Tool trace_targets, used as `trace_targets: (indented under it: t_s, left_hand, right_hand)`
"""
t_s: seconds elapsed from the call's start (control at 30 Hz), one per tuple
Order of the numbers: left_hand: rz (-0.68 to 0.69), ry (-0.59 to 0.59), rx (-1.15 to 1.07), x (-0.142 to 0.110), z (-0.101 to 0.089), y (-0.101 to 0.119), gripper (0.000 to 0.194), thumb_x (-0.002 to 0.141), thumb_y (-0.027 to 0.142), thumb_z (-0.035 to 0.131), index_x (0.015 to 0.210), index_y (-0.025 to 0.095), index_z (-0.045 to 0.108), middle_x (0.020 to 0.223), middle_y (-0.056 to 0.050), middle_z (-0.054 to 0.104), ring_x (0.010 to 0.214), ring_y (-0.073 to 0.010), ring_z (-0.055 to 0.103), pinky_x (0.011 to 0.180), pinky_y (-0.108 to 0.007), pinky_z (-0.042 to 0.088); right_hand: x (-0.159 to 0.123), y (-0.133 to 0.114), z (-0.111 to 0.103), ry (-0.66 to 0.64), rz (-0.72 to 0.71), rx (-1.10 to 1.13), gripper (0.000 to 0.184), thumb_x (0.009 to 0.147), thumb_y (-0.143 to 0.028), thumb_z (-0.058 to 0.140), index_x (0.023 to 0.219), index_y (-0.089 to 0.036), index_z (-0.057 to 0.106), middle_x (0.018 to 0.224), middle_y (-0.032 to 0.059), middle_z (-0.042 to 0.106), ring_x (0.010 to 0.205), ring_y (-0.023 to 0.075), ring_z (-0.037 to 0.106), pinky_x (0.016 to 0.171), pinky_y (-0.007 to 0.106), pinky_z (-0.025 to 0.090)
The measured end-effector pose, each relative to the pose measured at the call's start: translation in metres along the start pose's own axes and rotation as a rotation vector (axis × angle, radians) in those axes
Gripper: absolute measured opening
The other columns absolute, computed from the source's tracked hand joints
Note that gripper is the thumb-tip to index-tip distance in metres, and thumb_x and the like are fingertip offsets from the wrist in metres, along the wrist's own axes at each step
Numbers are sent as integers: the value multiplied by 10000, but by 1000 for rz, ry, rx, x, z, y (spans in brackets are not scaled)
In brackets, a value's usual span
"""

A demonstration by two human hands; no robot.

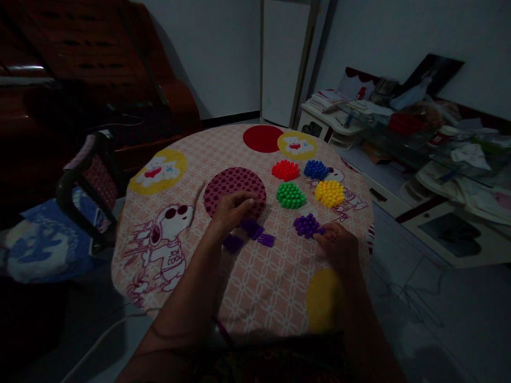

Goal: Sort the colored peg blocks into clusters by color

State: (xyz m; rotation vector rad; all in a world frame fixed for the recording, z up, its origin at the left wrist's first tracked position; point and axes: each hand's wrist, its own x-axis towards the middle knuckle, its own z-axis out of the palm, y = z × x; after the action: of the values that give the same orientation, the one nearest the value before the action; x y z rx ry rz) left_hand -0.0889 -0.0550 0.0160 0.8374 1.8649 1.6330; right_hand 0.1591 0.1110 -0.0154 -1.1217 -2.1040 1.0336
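My right hand pinches a small purple plastic piece at the near right edge of a cluster of upright purple pieces. My left hand hovers at the near edge of a maroon checkered round mat. Its thumb and fingers are drawn together, and anything between them is too small to make out. Just below it, several flat purple pieces lie on the cloth. Beyond the purple cluster stand similar clusters in green, yellow, red and blue.
A patterned cloth covers the round table. At left stands a chair, with a dark wooden bench behind it. A low cabinet piled with papers and bags runs along the right. A pale cable crosses at lower left.
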Motion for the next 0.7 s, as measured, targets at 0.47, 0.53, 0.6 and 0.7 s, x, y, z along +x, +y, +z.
trace_targets:
  t_s: [0.47, 0.53, 0.6, 0.7]
  left_hand:
    - [98, 5, 401, 3, -31, -16, 221, 721, 345, 706, 846, 167, 746, 757, -47, 714, 681, -182, 630, 629, -269, 479]
    - [92, -98, 466, 2, -31, -19, 226, 681, 288, 708, 877, 188, 761, 816, -49, 735, 741, -205, 659, 685, -288, 497]
    - [109, -176, 522, 1, -29, -22, 313, 630, 224, 703, 935, 218, 771, 898, -46, 755, 824, -229, 676, 753, -306, 507]
    - [143, -252, 600, 0, -24, -23, 381, 588, 174, 671, 950, 247, 768, 946, -37, 761, 883, -246, 669, 803, -316, 502]
  right_hand:
    - [1, 6, -6, 95, -5, 30, 345, 818, -514, 617, 907, -188, 684, 634, 26, 686, 576, 197, 652, 550, 276, 465]
    - [-1, -1, -9, 111, -16, 44, 325, 827, -500, 611, 886, -190, 688, 634, 22, 685, 565, 191, 651, 549, 272, 466]
    - [-3, -7, -10, 105, -48, 57, 307, 837, -485, 600, 861, -192, 689, 628, 20, 682, 563, 187, 651, 556, 270, 470]
    - [-5, -11, -8, 85, -92, 50, 294, 847, -468, 587, 842, -193, 692, 637, 23, 682, 577, 184, 651, 564, 267, 475]
